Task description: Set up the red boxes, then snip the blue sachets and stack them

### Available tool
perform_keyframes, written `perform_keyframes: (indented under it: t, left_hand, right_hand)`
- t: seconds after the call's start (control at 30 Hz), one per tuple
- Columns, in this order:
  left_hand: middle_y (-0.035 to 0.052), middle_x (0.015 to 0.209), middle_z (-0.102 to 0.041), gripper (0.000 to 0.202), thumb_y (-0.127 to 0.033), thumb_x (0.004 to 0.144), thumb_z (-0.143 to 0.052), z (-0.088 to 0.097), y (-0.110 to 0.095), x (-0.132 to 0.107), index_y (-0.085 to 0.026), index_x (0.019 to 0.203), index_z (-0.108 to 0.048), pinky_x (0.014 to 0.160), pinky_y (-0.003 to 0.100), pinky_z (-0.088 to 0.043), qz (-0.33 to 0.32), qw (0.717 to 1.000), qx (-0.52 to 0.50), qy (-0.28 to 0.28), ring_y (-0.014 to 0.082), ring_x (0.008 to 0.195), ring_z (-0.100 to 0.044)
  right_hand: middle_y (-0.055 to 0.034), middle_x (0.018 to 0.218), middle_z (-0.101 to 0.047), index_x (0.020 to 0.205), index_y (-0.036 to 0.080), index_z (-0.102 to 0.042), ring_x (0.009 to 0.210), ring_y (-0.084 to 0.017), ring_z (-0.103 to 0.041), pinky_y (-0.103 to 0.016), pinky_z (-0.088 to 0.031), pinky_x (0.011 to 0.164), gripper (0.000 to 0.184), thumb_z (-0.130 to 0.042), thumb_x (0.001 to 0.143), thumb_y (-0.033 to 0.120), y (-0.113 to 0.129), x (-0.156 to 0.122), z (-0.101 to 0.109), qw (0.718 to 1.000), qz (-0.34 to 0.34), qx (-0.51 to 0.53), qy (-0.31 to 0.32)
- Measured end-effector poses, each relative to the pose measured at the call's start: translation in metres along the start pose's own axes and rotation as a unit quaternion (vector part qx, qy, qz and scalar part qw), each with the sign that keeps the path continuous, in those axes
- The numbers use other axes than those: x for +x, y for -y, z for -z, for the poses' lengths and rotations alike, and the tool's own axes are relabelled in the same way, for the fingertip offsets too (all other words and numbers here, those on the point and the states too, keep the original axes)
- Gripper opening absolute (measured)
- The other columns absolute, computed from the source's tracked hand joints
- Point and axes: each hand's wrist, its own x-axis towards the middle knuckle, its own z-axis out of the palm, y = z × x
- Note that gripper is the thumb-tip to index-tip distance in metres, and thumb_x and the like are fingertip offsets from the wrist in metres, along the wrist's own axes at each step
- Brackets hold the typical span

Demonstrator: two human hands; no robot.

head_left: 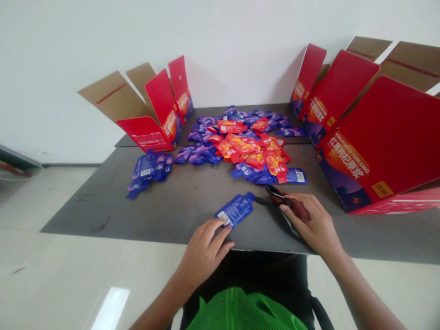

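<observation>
My left hand rests near the table's front edge, its fingertips pinching the lower end of a blue spouted pouch that lies flat on the dark table. To its right, my right hand lies over a small dark object with a black strap, fingers curled on it; what the object is I cannot make out. Beyond both hands sits a heap of red and blue pouches. A smaller stack of blue pouches lies at the left.
Open red cartons stand at the back left and along the right side, flaps up. A white wall is behind the table. Pale floor lies to the left. A green mesh garment shows at my lap.
</observation>
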Motion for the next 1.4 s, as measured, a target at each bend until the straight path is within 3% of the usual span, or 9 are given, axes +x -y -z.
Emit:
perform_keyframes:
  t: [0.23,0.37,0.47,0.57,0.73,0.83,0.93,1.2,1.4]
  left_hand:
    - [0.0120,0.123,-0.073,0.030,-0.038,0.105,-0.058,0.000,-0.015,-0.004,-0.015,0.122,-0.069,0.094,0.043,-0.058,-0.029,0.999,-0.013,-0.028,0.0277,0.112,-0.068]
    - [0.0096,0.113,-0.076,0.026,-0.037,0.105,-0.058,-0.002,-0.020,-0.009,-0.017,0.114,-0.071,0.095,0.041,-0.056,0.003,1.000,-0.015,0.015,0.0256,0.107,-0.070]
    - [0.0083,0.113,-0.076,0.024,-0.035,0.106,-0.057,-0.003,-0.020,-0.013,-0.018,0.116,-0.071,0.097,0.041,-0.053,0.018,0.999,-0.022,0.039,0.0252,0.109,-0.069]
    - [0.0101,0.133,-0.071,0.036,-0.035,0.106,-0.057,-0.005,-0.018,-0.017,-0.017,0.137,-0.062,0.105,0.042,-0.048,0.006,0.999,-0.025,0.032,0.0263,0.127,-0.061]
    - [0.0100,0.132,-0.071,0.041,-0.029,0.106,-0.057,-0.011,-0.014,-0.019,-0.017,0.145,-0.055,0.106,0.039,-0.046,0.018,0.999,-0.027,0.043,0.0235,0.127,-0.061]
    - [0.0100,0.130,-0.071,0.042,-0.025,0.106,-0.057,-0.014,-0.013,-0.019,-0.018,0.147,-0.054,0.105,0.038,-0.047,0.016,0.999,-0.023,0.043,0.0239,0.125,-0.062]
    - [0.0078,0.125,-0.072,0.033,-0.023,0.106,-0.055,-0.016,-0.012,-0.021,-0.021,0.138,-0.062,0.103,0.041,-0.047,0.011,0.998,-0.015,0.058,0.0243,0.117,-0.065]
    - [0.0094,0.135,-0.069,0.037,-0.022,0.105,-0.058,-0.015,-0.010,-0.020,-0.020,0.142,-0.059,0.104,0.040,-0.048,0.010,0.999,-0.047,0.021,0.0231,0.128,-0.061]
    - [0.0088,0.125,-0.073,0.029,-0.022,0.106,-0.055,-0.015,-0.011,-0.020,-0.021,0.133,-0.067,0.102,0.043,-0.050,0.017,0.999,-0.045,0.022,0.0248,0.119,-0.065]
  right_hand:
    - [-0.0084,0.124,-0.067,0.127,0.026,-0.063,0.114,-0.023,-0.066,-0.041,-0.056,0.101,0.031,-0.069,0.098,0.036,0.052,0.022,-0.011,0.997,0.063,0.037,0.019]
    - [-0.0096,0.131,-0.067,0.132,0.026,-0.061,0.119,-0.024,-0.066,-0.043,-0.059,0.099,0.034,-0.066,0.099,0.034,0.090,0.023,-0.047,0.970,0.187,0.071,0.141]
    - [-0.0087,0.131,-0.068,0.132,0.027,-0.062,0.119,-0.025,-0.067,-0.045,-0.060,0.099,0.031,-0.063,0.101,0.031,0.087,0.031,-0.076,0.951,0.237,0.062,0.188]
    - [-0.0107,0.130,-0.069,0.129,0.025,-0.064,0.117,-0.027,-0.068,-0.047,-0.060,0.099,0.031,-0.066,0.099,0.034,0.064,0.058,-0.088,0.959,0.231,0.034,0.162]
    - [-0.0121,0.127,-0.070,0.128,0.023,-0.066,0.114,-0.030,-0.069,-0.049,-0.060,0.097,0.032,-0.066,0.099,0.036,0.055,0.093,-0.069,0.968,0.219,-0.024,0.125]
    - [-0.0112,0.133,-0.068,0.133,0.023,-0.063,0.119,-0.027,-0.067,-0.045,-0.059,0.102,0.035,-0.065,0.100,0.037,0.079,0.074,-0.058,0.968,0.219,0.007,0.119]
    - [-0.0080,0.135,-0.069,0.134,0.025,-0.061,0.123,-0.023,-0.067,-0.040,-0.059,0.102,0.034,-0.062,0.102,0.034,0.092,0.047,-0.064,0.942,0.269,0.050,0.194]
    - [-0.0101,0.130,-0.071,0.128,0.024,-0.066,0.118,-0.027,-0.069,-0.046,-0.060,0.100,0.032,-0.065,0.100,0.039,0.045,0.089,-0.076,0.963,0.224,-0.016,0.152]
    - [-0.0065,0.139,-0.067,0.135,0.027,-0.062,0.125,-0.022,-0.066,-0.041,-0.059,0.103,0.033,-0.061,0.102,0.033,0.089,0.052,-0.057,0.948,0.263,0.038,0.174]
